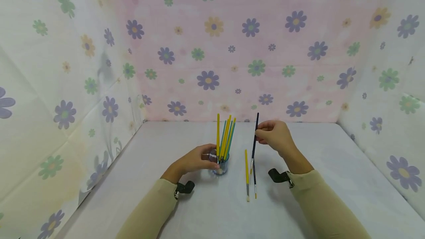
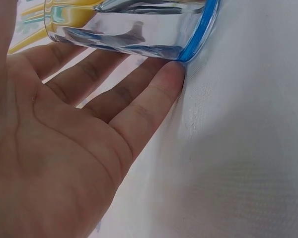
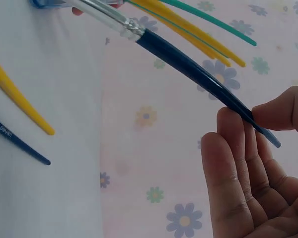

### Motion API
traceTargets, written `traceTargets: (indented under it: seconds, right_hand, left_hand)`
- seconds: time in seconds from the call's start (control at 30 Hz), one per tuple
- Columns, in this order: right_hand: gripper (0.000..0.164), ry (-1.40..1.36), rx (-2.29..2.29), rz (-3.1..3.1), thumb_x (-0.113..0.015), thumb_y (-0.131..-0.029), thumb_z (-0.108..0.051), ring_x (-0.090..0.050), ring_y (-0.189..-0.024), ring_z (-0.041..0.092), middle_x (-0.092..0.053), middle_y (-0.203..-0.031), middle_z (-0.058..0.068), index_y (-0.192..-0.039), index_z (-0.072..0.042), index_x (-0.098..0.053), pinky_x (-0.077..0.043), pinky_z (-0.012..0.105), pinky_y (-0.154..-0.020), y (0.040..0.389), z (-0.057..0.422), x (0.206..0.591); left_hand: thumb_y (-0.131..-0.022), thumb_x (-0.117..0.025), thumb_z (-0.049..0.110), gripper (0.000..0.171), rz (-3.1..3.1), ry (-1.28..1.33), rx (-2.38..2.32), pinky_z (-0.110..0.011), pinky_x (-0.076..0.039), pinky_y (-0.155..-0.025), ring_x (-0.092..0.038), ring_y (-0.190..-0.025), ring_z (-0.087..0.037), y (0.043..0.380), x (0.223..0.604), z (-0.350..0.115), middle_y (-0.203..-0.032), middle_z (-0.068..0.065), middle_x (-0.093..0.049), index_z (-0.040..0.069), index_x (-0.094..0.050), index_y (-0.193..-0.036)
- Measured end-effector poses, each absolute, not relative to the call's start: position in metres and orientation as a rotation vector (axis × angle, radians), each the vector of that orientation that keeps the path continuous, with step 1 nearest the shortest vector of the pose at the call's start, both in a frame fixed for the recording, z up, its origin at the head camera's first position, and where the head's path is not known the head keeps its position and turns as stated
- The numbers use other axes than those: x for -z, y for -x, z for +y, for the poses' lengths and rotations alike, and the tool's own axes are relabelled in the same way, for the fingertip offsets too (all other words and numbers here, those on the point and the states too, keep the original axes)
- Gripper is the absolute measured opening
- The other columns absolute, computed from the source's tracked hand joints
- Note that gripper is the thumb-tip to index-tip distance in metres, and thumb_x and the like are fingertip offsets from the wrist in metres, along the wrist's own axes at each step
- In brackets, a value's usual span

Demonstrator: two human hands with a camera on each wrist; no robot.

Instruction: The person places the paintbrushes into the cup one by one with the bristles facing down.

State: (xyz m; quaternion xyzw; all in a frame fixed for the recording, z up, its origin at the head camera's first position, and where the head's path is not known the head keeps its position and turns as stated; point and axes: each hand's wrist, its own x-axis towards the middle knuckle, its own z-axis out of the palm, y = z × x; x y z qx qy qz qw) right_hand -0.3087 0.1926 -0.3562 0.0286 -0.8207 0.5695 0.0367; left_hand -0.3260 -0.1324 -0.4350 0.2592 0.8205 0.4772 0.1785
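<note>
A clear glass (image 1: 220, 169) with a blue base stands upright on the table. Several yellow paintbrushes (image 1: 227, 135) and teal paintbrushes (image 1: 231, 136) lean in it, handles up. My left hand (image 1: 194, 159) holds the glass from the left, fingers around its far side; in the left wrist view the little finger touches near the blue base. My right hand (image 1: 278, 136) pinches a dark blue paintbrush (image 3: 188, 69) near the handle's end, between thumb and fingers. That brush hangs bristles down, right of the glass.
A yellow paintbrush (image 1: 247, 170) and another dark blue paintbrush (image 1: 255, 182) lie on the white table (image 1: 212, 213), right of the glass, bristles toward me. Flower-patterned cloth (image 1: 232, 62) walls in the back and both sides.
</note>
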Motion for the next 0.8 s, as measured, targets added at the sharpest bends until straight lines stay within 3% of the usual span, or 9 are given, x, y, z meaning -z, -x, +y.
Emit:
traceTargets:
  seconds: [0.47,0.67,0.8]
  right_hand:
    - [0.020,-0.156,-1.786,-2.376,-0.074,-0.095,-0.017,-0.075,-0.093,0.030,-0.072,-0.106,0.014,-0.112,-0.008,-0.071,-0.063,0.027,-0.076,0.302,0.180,0.344]
    - [0.020,-0.237,-1.811,-2.290,-0.075,-0.094,-0.015,-0.075,-0.092,0.032,-0.073,-0.104,0.015,-0.111,-0.005,-0.071,-0.064,0.029,-0.076,0.300,0.173,0.339]
    - [0.025,-0.296,-1.802,-2.251,-0.077,-0.093,-0.016,-0.076,-0.088,0.025,-0.074,-0.103,0.015,-0.112,-0.001,-0.071,-0.063,0.029,-0.076,0.300,0.168,0.338]
  left_hand:
    - [-0.084,-0.087,0.036,0.079,2.295,-0.676,-1.407,-0.050,-0.043,-0.117,-0.062,-0.129,-0.019,0.325,0.434,-0.131,-0.141,0.003,-0.063,0.022,-0.049,-0.152]
    - [-0.086,-0.086,0.034,0.078,2.294,-0.693,-1.414,-0.050,-0.042,-0.117,-0.060,-0.133,-0.021,0.326,0.435,-0.131,-0.143,0.001,-0.062,0.021,-0.049,-0.153]
    - [-0.084,-0.087,0.037,0.081,2.299,-0.688,-1.403,-0.049,-0.042,-0.118,-0.059,-0.134,-0.020,0.326,0.435,-0.130,-0.143,0.004,-0.062,0.021,-0.049,-0.153]
